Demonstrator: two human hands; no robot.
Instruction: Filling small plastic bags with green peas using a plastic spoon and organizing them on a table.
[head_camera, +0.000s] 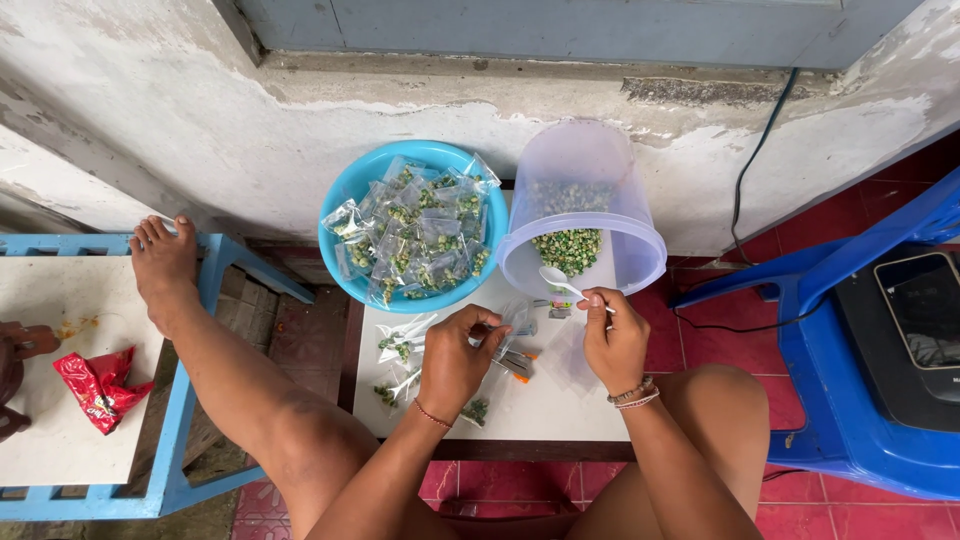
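Right hand (614, 340) is pinching a white plastic spoon (560, 282) aimed into the tipped tub (585, 210) of green peas. Left hand (455, 360) pinches a small clear bag (512, 325) over the white table (560, 405), blue bowl (350, 195) of filled bags just behind.

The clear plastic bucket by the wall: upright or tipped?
Tipped. The clear bucket leans on the wall, its open mouth facing the person, green peas pooled at the low rim, where the right hand holds a white spoon.
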